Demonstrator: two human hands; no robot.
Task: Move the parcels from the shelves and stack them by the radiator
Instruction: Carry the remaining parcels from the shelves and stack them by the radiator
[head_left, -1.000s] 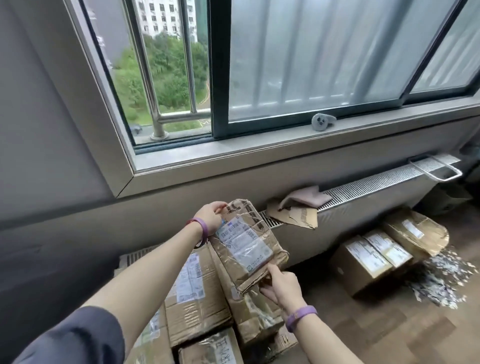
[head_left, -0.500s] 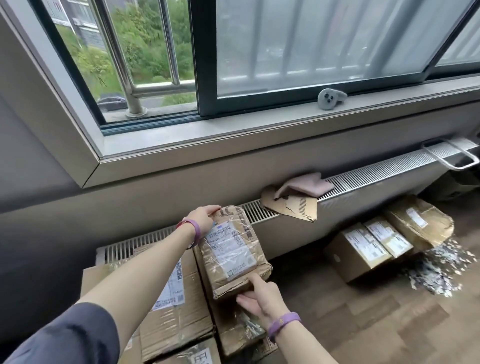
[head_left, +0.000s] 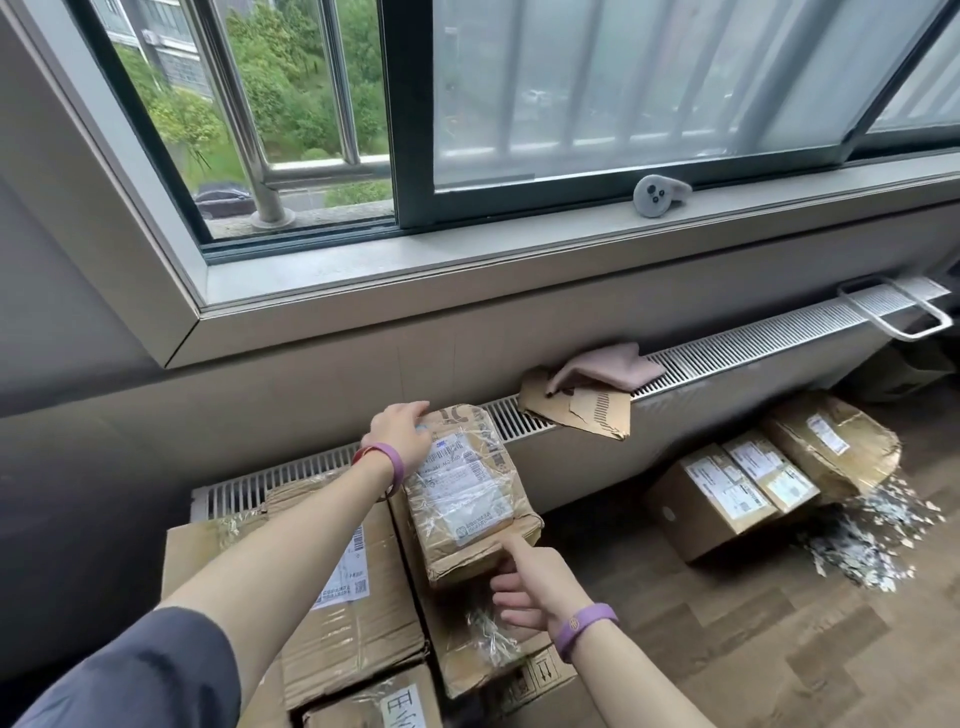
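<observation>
**Item in hand.** Small parcel (head_left: 462, 488): brown, taped, white label up, centre of the frame.

**Change.** A second ago it hangs tilted and clear of the boxes. It now lies lower and nearly flat on the supporting box (head_left: 467, 644), close in front of the radiator (head_left: 727, 343). Judged: the set-down is all but complete, and letting go is what remains for this piece.

**Hands.**
- Left hand (head_left: 402, 434): fingers curled over the parcel's far upper corner, gripping it.
- Right hand (head_left: 530, 582): one digit straight up against the near edge, the other fingers curled below it. Whether they bear on the parcel cannot be told.

**Counts.**
- Stack, lower left of the frame: five parcels in view.
  - the small parcel
  - the supporting box
  - one large box (head_left: 332, 571) to its left
  - one labelled box (head_left: 374, 706), cut by the bottom edge
  - one arrow-marked box (head_left: 535, 675), low and partly hidden
- Floor group (head_left: 769, 473), right of the frame: three parcels side by side against the radiator, the farthest crumpled.
- Torn cardboard (head_left: 576, 410): one piece, on the radiator top.
- Pink cloth (head_left: 608, 364): one, lying on the cardboard.
- Grey controller (head_left: 660, 192): one, on the window sill (head_left: 467, 270).
- Scrap heap (head_left: 872, 535): one, on the floor at far right.
- Purple wristbands (head_left: 584, 626): two, one on each wrist.
- Shelves: none in view.
</observation>
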